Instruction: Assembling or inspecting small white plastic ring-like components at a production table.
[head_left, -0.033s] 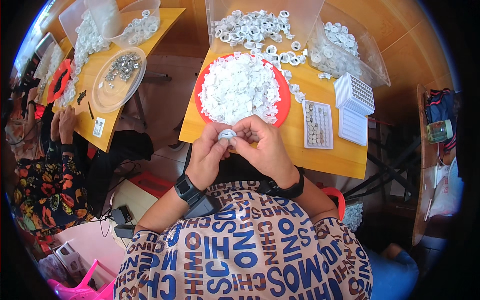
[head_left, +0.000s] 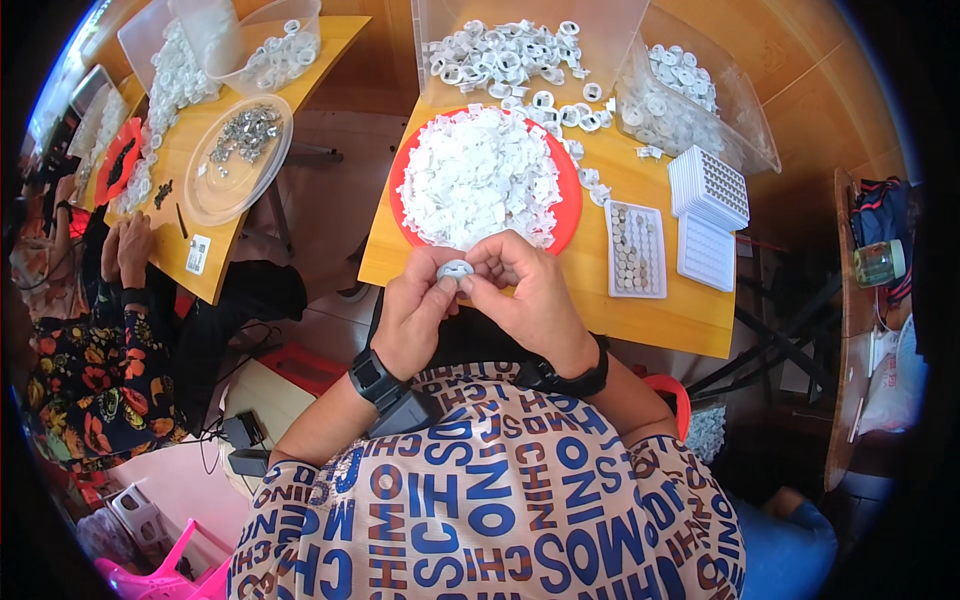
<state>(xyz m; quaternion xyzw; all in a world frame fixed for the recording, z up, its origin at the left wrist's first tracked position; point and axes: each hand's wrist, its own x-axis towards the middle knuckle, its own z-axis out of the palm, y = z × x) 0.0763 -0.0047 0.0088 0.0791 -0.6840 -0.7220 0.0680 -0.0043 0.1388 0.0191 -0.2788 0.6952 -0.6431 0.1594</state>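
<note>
Just in front of my body, at the table's near edge, both hands hold a small round white plastic part (head_left: 455,269) with a slot in its upper face. My left hand (head_left: 412,305) pinches it from the left, thumb on the near rim. From the right, the thumb and fingers of my right hand (head_left: 528,295) close on the same part; its underside is hidden by the fingers. Right beyond my hands lies a round red tray (head_left: 568,205) heaped with small white plastic pieces (head_left: 480,175).
Right of the red tray sit a white tray (head_left: 655,285) of small round discs and stacked white trays (head_left: 708,190). Clear bins (head_left: 745,120) of round white parts stand farther back. At left, a co-worker's hands (head_left: 128,245) rest by another table with a clear round lid (head_left: 215,205) of metal pieces.
</note>
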